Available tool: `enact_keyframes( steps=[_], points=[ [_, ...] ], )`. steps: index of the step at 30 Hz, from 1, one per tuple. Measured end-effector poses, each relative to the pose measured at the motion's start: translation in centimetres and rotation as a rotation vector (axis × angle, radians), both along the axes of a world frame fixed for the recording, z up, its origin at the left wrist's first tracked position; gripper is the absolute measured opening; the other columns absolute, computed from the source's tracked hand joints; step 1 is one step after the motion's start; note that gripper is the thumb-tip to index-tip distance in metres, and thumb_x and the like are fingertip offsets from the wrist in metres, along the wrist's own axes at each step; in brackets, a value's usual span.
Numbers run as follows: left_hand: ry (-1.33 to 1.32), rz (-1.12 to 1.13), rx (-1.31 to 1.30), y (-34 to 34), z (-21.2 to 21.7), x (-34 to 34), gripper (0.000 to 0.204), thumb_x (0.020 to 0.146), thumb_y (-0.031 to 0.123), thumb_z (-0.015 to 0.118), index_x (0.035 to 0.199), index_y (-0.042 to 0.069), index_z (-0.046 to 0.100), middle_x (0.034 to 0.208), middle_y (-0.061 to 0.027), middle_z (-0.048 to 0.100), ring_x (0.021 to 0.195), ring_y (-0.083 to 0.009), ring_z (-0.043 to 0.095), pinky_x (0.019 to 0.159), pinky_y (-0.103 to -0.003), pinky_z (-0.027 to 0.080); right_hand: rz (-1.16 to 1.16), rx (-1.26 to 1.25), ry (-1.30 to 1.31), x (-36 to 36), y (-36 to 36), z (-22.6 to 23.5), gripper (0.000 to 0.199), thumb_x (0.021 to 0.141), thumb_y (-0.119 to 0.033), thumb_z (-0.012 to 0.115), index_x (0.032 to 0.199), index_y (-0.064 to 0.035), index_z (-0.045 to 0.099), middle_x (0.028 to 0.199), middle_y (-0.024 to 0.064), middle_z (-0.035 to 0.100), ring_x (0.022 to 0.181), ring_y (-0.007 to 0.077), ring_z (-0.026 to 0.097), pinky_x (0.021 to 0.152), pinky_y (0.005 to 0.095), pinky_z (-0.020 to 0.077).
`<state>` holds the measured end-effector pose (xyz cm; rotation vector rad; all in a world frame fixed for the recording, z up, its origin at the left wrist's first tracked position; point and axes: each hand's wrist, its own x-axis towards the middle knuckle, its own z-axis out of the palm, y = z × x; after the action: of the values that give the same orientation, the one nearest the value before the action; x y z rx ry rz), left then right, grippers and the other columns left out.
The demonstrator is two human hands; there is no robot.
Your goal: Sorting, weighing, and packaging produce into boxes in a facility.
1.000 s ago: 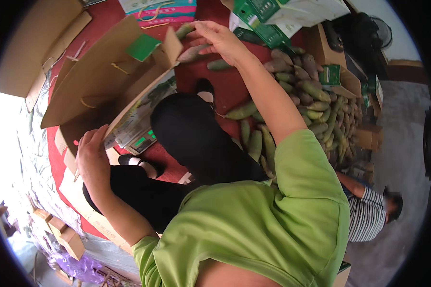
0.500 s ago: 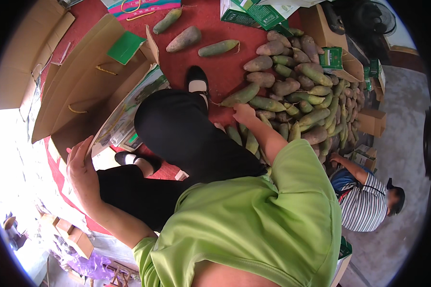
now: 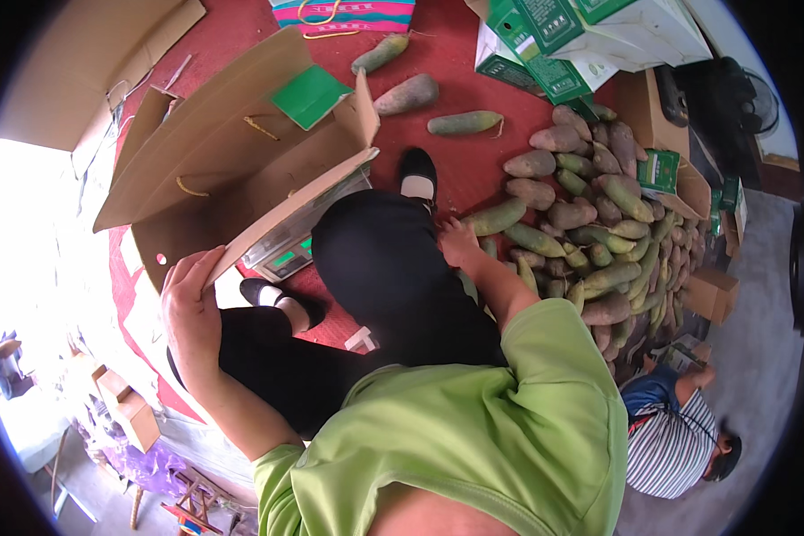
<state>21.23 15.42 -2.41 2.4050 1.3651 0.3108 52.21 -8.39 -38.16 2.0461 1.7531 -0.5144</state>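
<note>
My left hand (image 3: 192, 299) is closed on the edge of an open cardboard box (image 3: 299, 205), fingers over the rim of its near wall. The box has raised flaps, yellow rope handles and a bare brown inside. My right hand (image 3: 460, 243) is beyond my knee at the left edge of a large heap of radishes (image 3: 612, 237). Its curled fingers are at the pointed end of a long green radish (image 3: 496, 217), and seem to pinch it; the palm side is hidden.
Three loose radishes (image 3: 463, 123) lie on the red carpet (image 3: 456, 67). Green-and-white cartons (image 3: 554, 45) stand at the far right. A device with a small green panel (image 3: 288, 256) sits beside the box. A person in a striped shirt (image 3: 674, 438) crouches at the right.
My view has shifted, so the scene sits farther right and lower. My right hand has moved left along the green radish to its tip. My left hand stays on the box edge.
</note>
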Motion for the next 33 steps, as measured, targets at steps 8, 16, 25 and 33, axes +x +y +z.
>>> enact_keyframes(
  steps=[8, 16, 25, 33],
  points=[
    [0.025, 0.032, -0.004, -0.2, 0.3, 0.0, 0.032, 0.074, -0.007, 0.057, 0.101, 0.006, 0.070, 0.097, -0.0090, 0.067, 0.094, -0.0287, 0.062, 0.082, -0.037, 0.049, -0.702, 0.279, 0.470, 2.8, 1.2, 1.4, 0.023, 0.077, -0.013, 0.063, 0.100, -0.0120, 0.062, 0.083, 0.0072, 0.066, 0.085, 0.0252, 0.065, 0.077, 0.0392, 0.0492],
    [0.008, -0.001, 0.035, -0.5, 0.2, -0.6, 0.031, 0.077, -0.002, 0.055, 0.102, 0.010, 0.069, 0.099, -0.0078, 0.067, 0.096, -0.0269, 0.062, 0.082, -0.037, 0.049, -1.426, 1.096, 1.086, 13.2, -0.1, 5.6, 0.015, 0.083, -0.002, 0.054, 0.095, -0.0111, 0.057, 0.075, 0.0034, 0.062, 0.059, 0.0124, 0.055, 0.050, 0.0254, 0.0415],
    [0.064, -0.009, 0.079, -0.6, 0.0, -1.1, 0.026, 0.081, 0.003, 0.053, 0.100, 0.012, 0.069, 0.094, -0.0058, 0.068, 0.091, -0.0260, 0.063, 0.079, -0.037, 0.049, -1.128, 1.199, 1.284, 10.8, 8.6, 27.9, 0.015, 0.090, -0.011, 0.057, 0.104, -0.0057, 0.056, 0.072, 0.0001, 0.055, 0.064, 0.0073, 0.050, 0.052, 0.0200, 0.0320],
    [0.082, -0.045, 0.094, -0.6, 0.6, -0.5, 0.026, 0.082, 0.005, 0.052, 0.100, 0.013, 0.069, 0.092, -0.0056, 0.068, 0.089, -0.0264, 0.063, 0.077, -0.038, 0.050, -0.277, 1.212, 1.668, 5.4, 16.0, 48.4, 0.022, 0.089, -0.016, 0.060, 0.107, -0.0026, 0.057, 0.077, 0.0019, 0.055, 0.073, 0.0115, 0.051, 0.066, 0.0258, 0.0380]
  ],
)
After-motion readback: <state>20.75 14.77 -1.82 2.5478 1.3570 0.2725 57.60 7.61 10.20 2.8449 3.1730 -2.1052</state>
